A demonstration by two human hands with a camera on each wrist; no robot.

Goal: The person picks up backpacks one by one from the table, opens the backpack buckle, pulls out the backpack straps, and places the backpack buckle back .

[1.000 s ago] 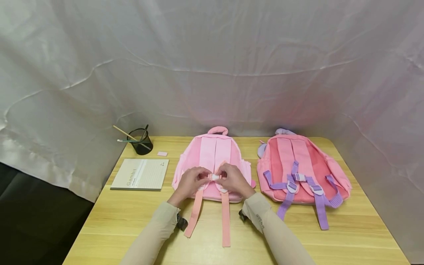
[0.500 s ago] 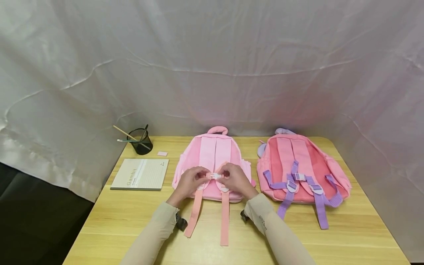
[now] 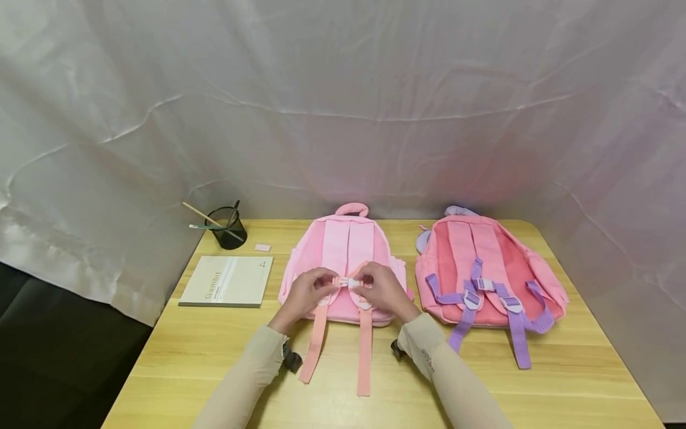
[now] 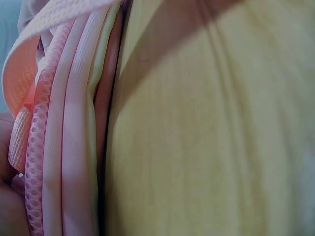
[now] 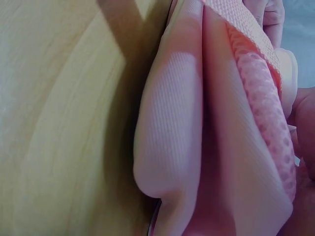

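A light pink backpack [image 3: 334,241] lies with its strap side up in the middle of the table. Across its lower back sits a small pale side-release buckle [image 3: 352,283]. My left hand [image 3: 303,296] pinches the buckle's left part between thumb and fingers. From the other side, my right hand [image 3: 384,293] pinches the right part. White prongs show between the two parts; how far they sit inside one another I cannot tell. Two salmon strap tails [image 3: 365,357] hang over the table. Both wrist views show mostly the bag's side [image 4: 74,147], with only bits of the fingers at the edge.
A coral backpack [image 3: 452,256] with purple straps [image 3: 518,342] and a fastened buckle lies to the right. At the left are a notebook [image 3: 227,280], a pink eraser [image 3: 262,247] and a black mesh pen cup [image 3: 230,237] with pencils. Grey curtain [image 3: 343,119] surrounds the table.
The buckle's two parts looked close together a second ago; now more of the white prongs shows between them. The hands have risen very slightly in the view, still pinching.
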